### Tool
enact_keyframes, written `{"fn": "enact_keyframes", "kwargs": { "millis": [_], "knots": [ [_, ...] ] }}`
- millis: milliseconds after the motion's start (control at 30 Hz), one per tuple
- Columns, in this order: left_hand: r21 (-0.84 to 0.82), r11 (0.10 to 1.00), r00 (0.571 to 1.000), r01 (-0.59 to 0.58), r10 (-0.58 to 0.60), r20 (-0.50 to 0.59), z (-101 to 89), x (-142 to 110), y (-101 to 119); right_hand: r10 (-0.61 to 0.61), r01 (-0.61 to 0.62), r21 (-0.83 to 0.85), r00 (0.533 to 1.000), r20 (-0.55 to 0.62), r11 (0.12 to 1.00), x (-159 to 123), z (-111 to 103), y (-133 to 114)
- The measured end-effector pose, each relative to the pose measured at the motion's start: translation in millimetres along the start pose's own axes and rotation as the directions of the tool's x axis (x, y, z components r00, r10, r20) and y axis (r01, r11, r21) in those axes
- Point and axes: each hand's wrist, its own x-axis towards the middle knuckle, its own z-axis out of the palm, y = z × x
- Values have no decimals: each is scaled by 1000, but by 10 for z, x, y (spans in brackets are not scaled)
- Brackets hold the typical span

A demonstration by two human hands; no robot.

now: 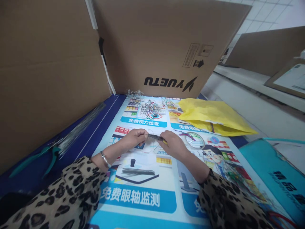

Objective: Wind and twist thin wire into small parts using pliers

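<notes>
My left hand [135, 138] pinches a thin wire [156, 149] between thumb and fingertips; part of the wire curves down in a faint loop. In my right hand [175, 144] is a pair of pliers [155, 137] with dark jaws and a bit of yellow handle showing. The jaws point left and meet the wire close to my left fingertips. Whether they are closed on it is too small to tell. Below the hands lies a small bundle of short straight wires [137, 172]. A clear ring-shaped roll [195, 140] with purple strands beside it lies right of my right hand.
Cardboard panels [152, 47] stand at the back and left. Tangled wire pieces [151, 108] lie toward the back, near a yellow bag [214, 111]. Long wires [81, 127] and teal-handled pliers [53, 156] lie at left. A teal bag [274, 162] is at right.
</notes>
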Motion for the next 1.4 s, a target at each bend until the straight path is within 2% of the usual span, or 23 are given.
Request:
{"fn": "enact_keyframes", "kwargs": {
  "millis": [200, 400, 800, 1067, 1233, 1400],
  "knots": [
    [15, 1000, 1000, 22, -22, 1, 0, 8, -1, -25, 17, -235, 999, -31, 972, -4, -95, -32],
    [2, 1000, 1000, 16, -16, -4, -2, 16, -23, -11, 0, -315, 999, -33, 949, -5, -115, -66],
    [6, 999, 997, 35, -34, -70, 23, 9, 1, 15, -11, -326, 1000, 9, 945, -2, -119, -96],
    [-22, 999, 997, 46, -47, -61, 17, 14, -4, 9, -9, -312, 1000, -3, 950, -10, -44, -65],
    [-67, 997, 998, 33, -36, -45, 24, -9, 30, 41, -49, -235, 998, -38, 971, -29, 23, -52],
    [-129, 992, 1000, -5, 5, 0, 12, -6, 11, 92, -93, -114, 996, -20, 989, -24, 39, -57]
  ]
}}
